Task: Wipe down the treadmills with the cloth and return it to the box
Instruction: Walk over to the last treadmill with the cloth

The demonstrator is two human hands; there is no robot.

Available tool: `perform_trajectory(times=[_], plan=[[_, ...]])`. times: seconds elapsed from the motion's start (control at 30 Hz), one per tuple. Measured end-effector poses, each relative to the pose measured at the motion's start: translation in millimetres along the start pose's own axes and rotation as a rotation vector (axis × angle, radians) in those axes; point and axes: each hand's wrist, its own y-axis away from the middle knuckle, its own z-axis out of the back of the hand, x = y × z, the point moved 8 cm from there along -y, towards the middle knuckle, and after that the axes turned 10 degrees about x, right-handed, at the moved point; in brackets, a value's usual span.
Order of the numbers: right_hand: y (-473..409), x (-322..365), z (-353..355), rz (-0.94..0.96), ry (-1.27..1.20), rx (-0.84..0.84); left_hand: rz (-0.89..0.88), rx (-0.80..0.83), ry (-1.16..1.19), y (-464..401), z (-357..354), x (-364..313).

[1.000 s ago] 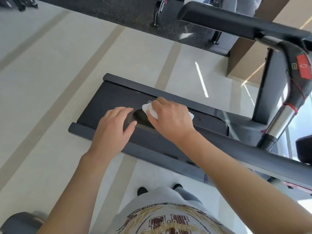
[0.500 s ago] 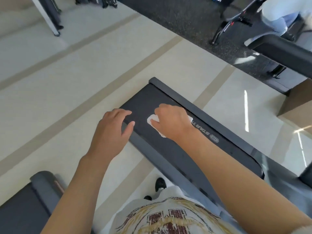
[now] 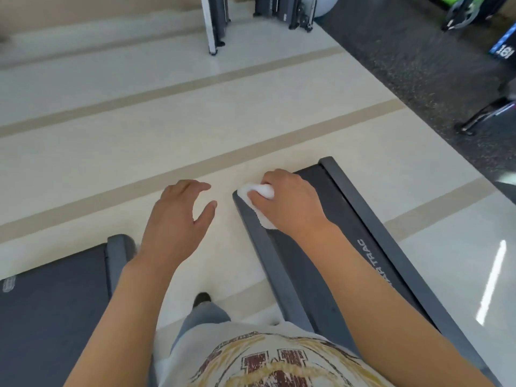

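The right hand (image 3: pixel 287 202) clutches a bunched white cloth (image 3: pixel 258 191), fingers curled over it and pressing it onto the rear corner of the dark grey treadmill deck (image 3: pixel 315 247), apparently so that the wipe reaches the end of the side rail. The left hand (image 3: pixel 176 219) hovers over the pale tiled floor (image 3: pixel 139 152) with relaxed, spread fingers, holding nothing, probably for balance. White lettering on the far rail (image 3: pixel 374 263) ends in "TRAC". A second grey treadmill deck (image 3: pixel 55 303) lies lower left. No box is visible.
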Motion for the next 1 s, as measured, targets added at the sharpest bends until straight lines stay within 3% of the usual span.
perform_trajectory(times=[0.43,0.7,1.0], plan=[[-168,88,-25,-0.027,-0.224,-0.047,0.031,-0.119,0.025,-113,111,130],[-274,167,-40,-0.046,-0.252,-0.091,0.015,-0.100,0.033,-194,196,216],[-343,188,-48,-0.005,-0.243,-0.119,0.024,-0.104,0.124,-257,194,261]])
